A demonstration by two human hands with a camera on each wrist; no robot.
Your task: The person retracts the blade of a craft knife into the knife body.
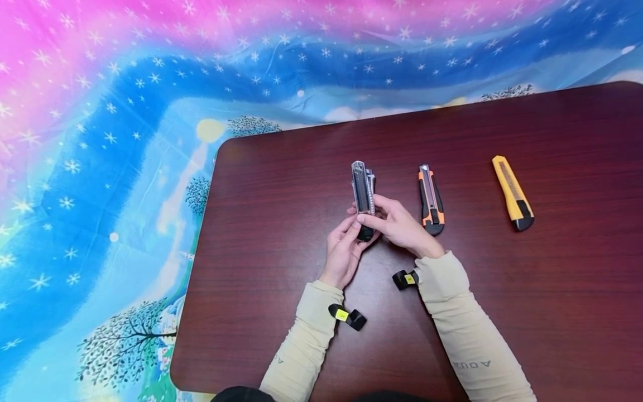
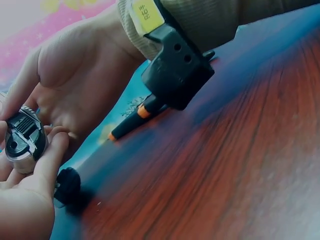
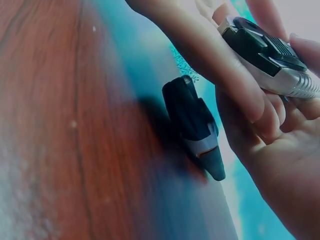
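Both hands hold one grey-and-black snap-off utility knife (image 1: 360, 187) above the table, its nose pointing away from me. My left hand (image 1: 341, 254) grips the rear of its handle from the left. From the right, my right hand (image 1: 402, 226) has thumb and fingers around the same handle. The wrist views show the black slider side of the held knife (image 3: 272, 52) between the fingers. A second black-and-grey utility knife (image 3: 192, 117) lies on the table beyond the hands; in the head view the held one mostly hides it.
Right of the hands lies an orange-and-black utility knife (image 1: 431, 200). Farther right is a yellow utility knife (image 1: 512, 192) with a black end. The dark red wooden table (image 1: 266, 223) has rounded corners, and a patterned blue-and-pink cloth (image 1: 125, 139) surrounds its left and far edges.
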